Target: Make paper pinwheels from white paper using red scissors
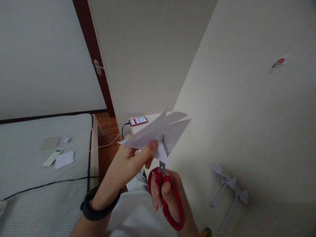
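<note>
Fingers (148,152) of left hand (125,164) pinching folded white paper (158,133); I see right hand (168,194) gripping red scissors (166,197), blade in paper.

We see a remote (52,157) & white paper (64,159) side by side on the mattress (37,197), near its right edge; tan card (50,142) & small white scrap (66,140) behind them. Phone (138,120), screen lit, w/ cable, sits at the ledge's (153,116) left end.
</note>
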A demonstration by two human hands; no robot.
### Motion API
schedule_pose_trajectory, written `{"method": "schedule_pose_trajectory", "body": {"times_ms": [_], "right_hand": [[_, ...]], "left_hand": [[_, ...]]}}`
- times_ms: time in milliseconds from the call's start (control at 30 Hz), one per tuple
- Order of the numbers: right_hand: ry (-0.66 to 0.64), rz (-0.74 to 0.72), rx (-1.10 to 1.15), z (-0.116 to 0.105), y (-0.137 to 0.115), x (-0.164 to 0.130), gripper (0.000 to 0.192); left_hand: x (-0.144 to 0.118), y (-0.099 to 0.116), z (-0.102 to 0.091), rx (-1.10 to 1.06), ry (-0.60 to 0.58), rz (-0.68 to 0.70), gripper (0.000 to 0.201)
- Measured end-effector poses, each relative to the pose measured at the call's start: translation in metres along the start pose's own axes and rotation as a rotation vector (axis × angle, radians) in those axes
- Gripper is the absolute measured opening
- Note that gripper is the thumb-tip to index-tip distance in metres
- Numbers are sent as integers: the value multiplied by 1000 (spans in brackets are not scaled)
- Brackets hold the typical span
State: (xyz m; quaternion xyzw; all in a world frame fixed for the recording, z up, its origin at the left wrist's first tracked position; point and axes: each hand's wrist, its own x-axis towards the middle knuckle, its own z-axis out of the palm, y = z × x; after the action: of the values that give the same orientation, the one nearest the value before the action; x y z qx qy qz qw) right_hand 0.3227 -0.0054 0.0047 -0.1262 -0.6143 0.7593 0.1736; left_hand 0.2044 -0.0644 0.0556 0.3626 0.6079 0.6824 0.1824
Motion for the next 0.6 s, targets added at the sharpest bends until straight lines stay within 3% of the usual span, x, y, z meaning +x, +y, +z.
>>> {"method": "schedule_pose_trajectory", "body": {"times_ms": [267,433,600], "right_hand": [[1,54,-19,-1,-1,-1,67],[15,83,-22,1,-1,-1,68],[27,99,-44,-1,-1,-2,69]], "left_hand": [[1,-3,-2,-141,-19,-110,28],[5,-5,-3,-169,121,-126,9],[9,-9,-1,-126,316,-89,18]]}}
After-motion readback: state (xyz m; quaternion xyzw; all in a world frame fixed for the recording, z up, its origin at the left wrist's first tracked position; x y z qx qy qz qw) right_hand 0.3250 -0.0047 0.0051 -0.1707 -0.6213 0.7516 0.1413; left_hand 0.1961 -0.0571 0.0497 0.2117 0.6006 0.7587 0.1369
